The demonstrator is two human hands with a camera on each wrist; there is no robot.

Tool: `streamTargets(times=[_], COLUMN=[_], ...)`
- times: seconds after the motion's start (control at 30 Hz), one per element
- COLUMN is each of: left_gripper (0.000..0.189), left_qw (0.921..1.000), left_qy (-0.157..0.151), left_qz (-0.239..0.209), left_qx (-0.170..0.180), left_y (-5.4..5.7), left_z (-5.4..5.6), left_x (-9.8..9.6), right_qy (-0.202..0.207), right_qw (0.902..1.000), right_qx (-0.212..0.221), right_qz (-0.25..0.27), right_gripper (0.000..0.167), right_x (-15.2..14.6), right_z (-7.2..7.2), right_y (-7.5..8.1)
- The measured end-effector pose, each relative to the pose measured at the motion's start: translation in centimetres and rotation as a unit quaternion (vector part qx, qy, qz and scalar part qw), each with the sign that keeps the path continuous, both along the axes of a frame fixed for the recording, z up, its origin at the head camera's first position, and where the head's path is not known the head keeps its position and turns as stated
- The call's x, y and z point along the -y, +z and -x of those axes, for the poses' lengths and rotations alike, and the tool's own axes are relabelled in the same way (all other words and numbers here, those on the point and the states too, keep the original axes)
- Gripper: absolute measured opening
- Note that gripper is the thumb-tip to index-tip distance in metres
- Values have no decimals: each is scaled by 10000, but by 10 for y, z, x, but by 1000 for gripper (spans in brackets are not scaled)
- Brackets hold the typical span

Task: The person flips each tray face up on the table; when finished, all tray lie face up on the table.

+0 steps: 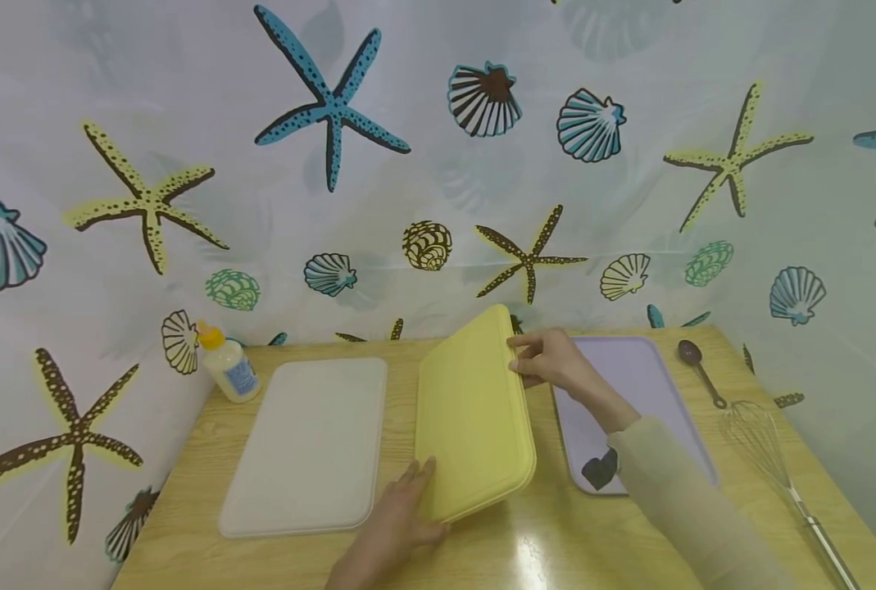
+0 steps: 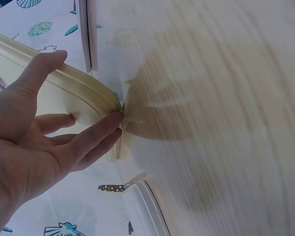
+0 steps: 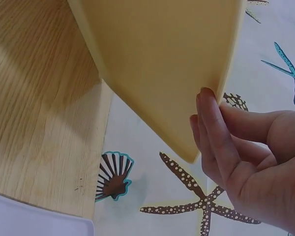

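A yellow tray (image 1: 474, 410) is tilted up on its left long edge in the middle of the table, its underside turned toward the head camera. My right hand (image 1: 551, 360) pinches its raised right rim between thumb and fingers; the right wrist view shows the hollow side of the tray (image 3: 162, 64) and the right hand (image 3: 250, 147) at that rim. Down at the near left corner, my left hand (image 1: 401, 516) touches the tray. In the left wrist view its fingers (image 2: 96, 135) are extended against the lower edge, with the thumb by the near rim.
A white tray (image 1: 308, 447) lies to the left, a lavender tray (image 1: 629, 369) to the right with a dark heart-shaped piece (image 1: 600, 469) at its near corner. Farther right lie a brown spoon (image 1: 692, 354) and a whisk (image 1: 765, 451). A pump bottle (image 1: 229, 365) stands back left, near the patterned curtain (image 1: 423, 180).
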State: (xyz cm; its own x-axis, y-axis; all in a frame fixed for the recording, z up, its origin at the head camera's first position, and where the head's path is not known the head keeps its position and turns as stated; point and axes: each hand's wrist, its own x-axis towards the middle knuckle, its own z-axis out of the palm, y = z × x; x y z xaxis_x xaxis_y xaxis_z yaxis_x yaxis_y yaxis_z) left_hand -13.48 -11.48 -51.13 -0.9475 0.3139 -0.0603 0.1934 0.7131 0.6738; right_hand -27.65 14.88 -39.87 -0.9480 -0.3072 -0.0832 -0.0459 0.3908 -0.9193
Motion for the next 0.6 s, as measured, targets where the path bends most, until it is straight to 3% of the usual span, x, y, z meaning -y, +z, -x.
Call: streamTargets(times=[0.27,0.6], left_gripper=[86,86], left_qw=[9998,9978], left_qy=[-65,62], left_qz=[-68,-642], left_qx=[-164,117], left_y=[2,4], left_z=[-4,-9], left_x=[-3,-10], right_qy=[32,102], right_qw=[9998,9990], right_qx=[25,103], right_qz=[181,422], right_gripper=[50,51], right_x=[2,8], right_z=[2,0], right_y=[5,19])
